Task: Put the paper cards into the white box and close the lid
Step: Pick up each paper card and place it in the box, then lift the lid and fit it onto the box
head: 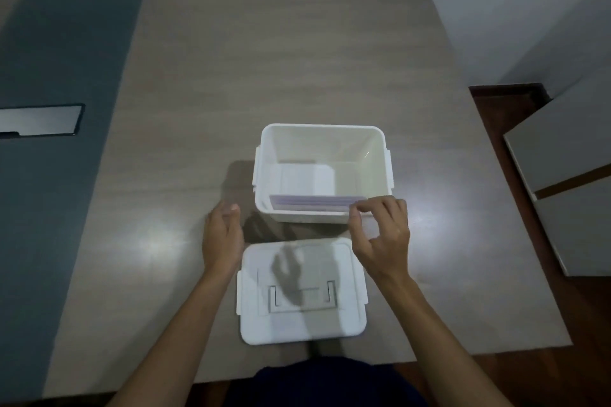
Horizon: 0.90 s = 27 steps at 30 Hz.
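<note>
The white box (pixel 322 172) stands open on the tabletop (pixel 297 59), and everything else here is best placed against it. Inside it, leaning along the wall nearest the person, is a stack of paper cards (pixel 314 201) with pale lilac edges; a lighter sheet seems to lie flat on the box floor behind them, though the glare makes that hard to confirm. The lid (pixel 302 291) lies flat on the tabletop just on the person's side of the box, apart from it, handle recess facing up.

The right hand (pixel 380 235) is at the box's near right corner, thumb and forefinger pinched together at the end of the card stack; whether it actually grips the cards or has just let them go cannot be told. The left hand (pixel 223 238) hovers beside the box's near left corner, fingers loosely curled and holding nothing, not touching the box.

By my reading the loading step is at its end: the cards are in the box. What remains is the closing. That calls for both hands to drop back to the lid, lift it by its edges, square it over the box rim and press down until the side latches catch.
</note>
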Each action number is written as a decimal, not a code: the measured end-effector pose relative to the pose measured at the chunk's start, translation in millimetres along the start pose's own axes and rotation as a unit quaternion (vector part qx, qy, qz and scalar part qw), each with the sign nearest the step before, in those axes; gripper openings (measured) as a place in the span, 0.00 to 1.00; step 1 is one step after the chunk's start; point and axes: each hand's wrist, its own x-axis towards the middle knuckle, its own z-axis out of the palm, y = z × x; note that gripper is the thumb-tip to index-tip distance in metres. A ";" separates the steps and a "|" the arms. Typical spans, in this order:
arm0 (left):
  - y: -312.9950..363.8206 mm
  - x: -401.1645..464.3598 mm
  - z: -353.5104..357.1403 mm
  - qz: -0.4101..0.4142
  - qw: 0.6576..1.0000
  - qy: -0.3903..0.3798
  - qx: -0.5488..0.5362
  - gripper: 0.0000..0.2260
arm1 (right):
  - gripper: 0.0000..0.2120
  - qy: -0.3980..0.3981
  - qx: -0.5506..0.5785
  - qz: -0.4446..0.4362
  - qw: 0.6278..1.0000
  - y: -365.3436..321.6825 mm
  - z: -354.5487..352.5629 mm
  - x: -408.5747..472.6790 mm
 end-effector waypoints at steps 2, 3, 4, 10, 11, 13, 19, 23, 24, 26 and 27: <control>-23.2 -14.6 -1.2 -0.007 0.998 0.004 0.069 0.22 | 0.03 -0.006 -0.006 0.022 1.000 6.8 -2.9 -22.2; -33.6 -21.9 -0.7 -0.005 0.995 0.006 0.095 0.21 | 0.04 -0.015 -0.009 0.038 0.999 10.8 -3.9 -34.2; -42.3 -30.1 0.0 -0.004 0.993 0.007 0.114 0.21 | 0.05 -0.027 -0.013 0.058 0.998 15.4 -4.3 -46.5; -67.9 -72.7 10.7 -0.010 0.984 0.000 0.178 0.19 | 0.13 -0.166 -0.109 0.246 0.949 42.4 -1.0 -115.6; -71.7 -76.4 12.8 -0.013 0.984 0.000 0.177 0.20 | 0.14 -0.184 -0.117 0.275 0.936 43.9 -0.4 -124.1; -75.7 -82.2 17.1 -0.027 0.985 0.001 0.170 0.21 | 0.17 -0.204 -0.117 0.319 0.918 43.3 0.1 -136.8; -71.0 -88.3 23.1 -0.062 0.989 0.009 0.131 0.21 | 0.25 -0.204 -0.093 0.364 0.904 33.1 5.5 -142.2; -65.0 -93.2 19.7 -0.063 0.993 0.017 0.100 0.19 | 0.25 -0.188 -0.070 0.390 0.898 30.4 3.5 -138.9; -64.2 -95.3 18.1 -0.055 0.994 0.020 0.094 0.20 | 0.25 -0.178 -0.058 0.399 0.898 29.2 1.2 -137.5; -63.7 -99.8 14.1 -0.030 0.996 0.030 0.078 0.23 | 0.25 -0.156 -0.040 0.403 0.901 26.4 -4.2 -134.7; -63.9 -102.1 11.9 -0.013 0.997 0.036 0.068 0.24 | 0.25 -0.148 -0.033 0.402 0.903 25.1 -7.1 -133.5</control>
